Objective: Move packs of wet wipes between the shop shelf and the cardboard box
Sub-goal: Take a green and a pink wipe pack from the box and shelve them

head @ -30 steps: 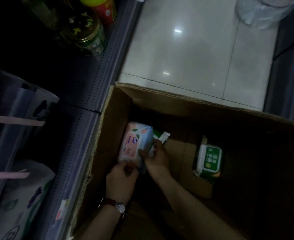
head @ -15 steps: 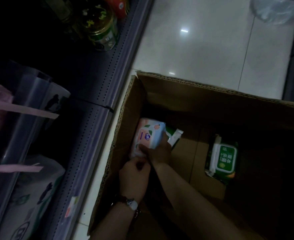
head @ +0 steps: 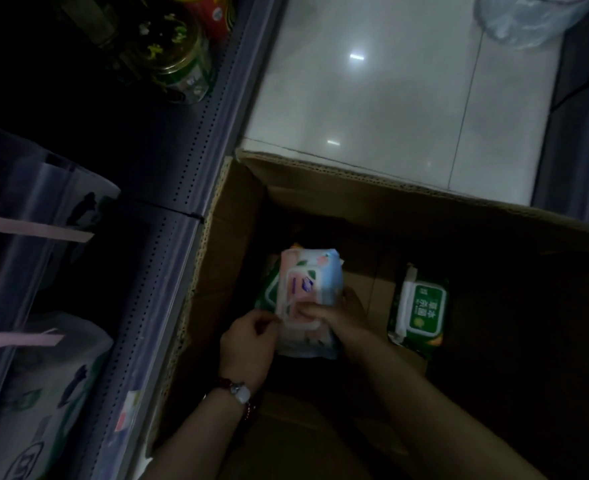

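Inside the open cardboard box (head: 237, 216) both hands hold a pink and pale blue pack of wet wipes (head: 308, 280). My right hand (head: 338, 315) grips its lower right side, thumb across the front. My left hand (head: 249, 337), with a watch on the wrist, pinches the pack's lower left edge. Behind the pink pack a green pack (head: 268, 292) shows partly at its left. Another green and white pack (head: 421, 308) lies flat on the box floor to the right. The shop shelf (head: 168, 258) runs along the left of the box.
Glass jars (head: 178, 64) and a red can stand on the shelf at the top left. Large white packs with pink price strips (head: 36, 375) fill the shelf's lower left. Pale floor tiles (head: 390, 98) lie beyond the box; a clear plastic bag (head: 528, 19) is at the top right.
The pink pack has been lifted and tilted upright toward me, and a green pack behind it now shows. Both hands stayed on it. The camera shifted slightly.
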Demonstrator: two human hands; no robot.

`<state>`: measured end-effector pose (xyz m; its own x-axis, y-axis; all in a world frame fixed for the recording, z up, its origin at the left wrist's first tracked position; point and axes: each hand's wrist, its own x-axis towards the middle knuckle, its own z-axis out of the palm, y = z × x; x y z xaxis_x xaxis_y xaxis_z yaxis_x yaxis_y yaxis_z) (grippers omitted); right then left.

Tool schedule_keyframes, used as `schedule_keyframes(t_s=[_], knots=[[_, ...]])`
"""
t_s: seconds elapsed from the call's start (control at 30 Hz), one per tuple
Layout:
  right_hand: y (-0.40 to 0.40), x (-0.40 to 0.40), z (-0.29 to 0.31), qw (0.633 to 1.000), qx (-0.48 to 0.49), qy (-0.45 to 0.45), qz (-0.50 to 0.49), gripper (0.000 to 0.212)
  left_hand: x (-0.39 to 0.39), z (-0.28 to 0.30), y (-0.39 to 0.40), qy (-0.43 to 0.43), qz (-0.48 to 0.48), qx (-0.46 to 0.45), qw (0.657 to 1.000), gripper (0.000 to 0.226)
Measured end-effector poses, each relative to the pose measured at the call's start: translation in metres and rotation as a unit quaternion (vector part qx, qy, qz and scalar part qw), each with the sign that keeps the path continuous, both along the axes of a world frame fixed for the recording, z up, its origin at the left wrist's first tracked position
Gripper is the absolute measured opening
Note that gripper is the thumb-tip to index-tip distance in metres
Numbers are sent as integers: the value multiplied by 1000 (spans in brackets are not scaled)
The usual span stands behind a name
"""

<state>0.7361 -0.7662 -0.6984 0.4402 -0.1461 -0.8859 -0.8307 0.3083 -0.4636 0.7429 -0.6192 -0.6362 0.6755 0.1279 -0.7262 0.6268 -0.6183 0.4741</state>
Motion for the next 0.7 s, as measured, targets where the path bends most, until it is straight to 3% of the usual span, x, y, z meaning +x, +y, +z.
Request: schedule_keyframes(t_s=[0.13,0.33,0.53,0.7], knots=[[-47,-41,16,996,-12,-31,-82,77,8,-6,-19,4,-45,35,998,18],[-89,-70,14,996,2,-17,-83,108,35,-61,-33,-15,-95,89,991,41],[-89,-80,-20,992,-10,-2,-124,123,39,-118,-31,-49,-90,57,993,67],[-90,-87,-37,993,3,9,-114,119,40,-143,-25,-34,-91,88,991,100]])
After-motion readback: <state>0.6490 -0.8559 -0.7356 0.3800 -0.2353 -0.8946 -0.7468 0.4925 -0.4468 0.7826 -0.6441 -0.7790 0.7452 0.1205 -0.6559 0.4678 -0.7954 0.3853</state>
